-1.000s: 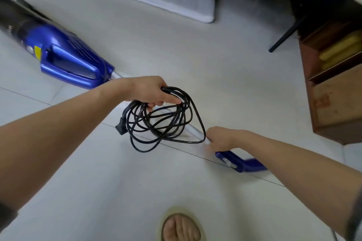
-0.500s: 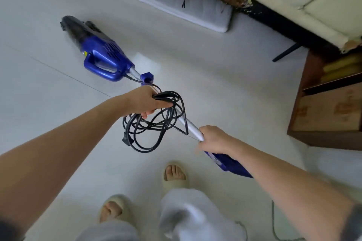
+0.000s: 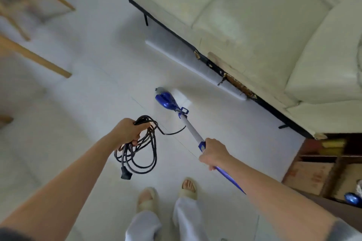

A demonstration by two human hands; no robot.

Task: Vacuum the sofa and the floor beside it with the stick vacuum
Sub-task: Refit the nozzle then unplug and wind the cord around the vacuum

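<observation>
While the fingers of the left hand [image 3: 128,132] are curled round the top of a coiled black power cord [image 3: 137,150], the loops hang free below the fist and the plug [image 3: 126,175] dangles at the lowest point, above the floor [image 3: 88,103]. One strand of the cord runs from the fist toward the vacuum shaft. The right hand [image 3: 213,153] is clamped round the blue handle of the stick vacuum [image 3: 188,123], thumb and fingers wrapped fully about it. From this grip the pale shaft slopes forward and down to the blue motor body [image 3: 166,100], which sits low near the floor, just short of the sofa's front edge.

Progress, as a judgement: the cord is bundled and the plug is not in a socket, so suction has probably not started. Neither the sofa [image 3: 254,25] nor the floor beside it shows any sign of having been cleaned; the whole task appears to remain.

Clearances: the sofa's dark base rail runs diagonally to the right of the vacuum, with a flat pale mat [image 3: 192,64] lying along it. A wooden shelf unit [image 3: 317,170] stands close on the right, near the right forearm. Wooden furniture legs [image 3: 35,56] occupy the far left. Open floor lies ahead and to the left of the feet.
</observation>
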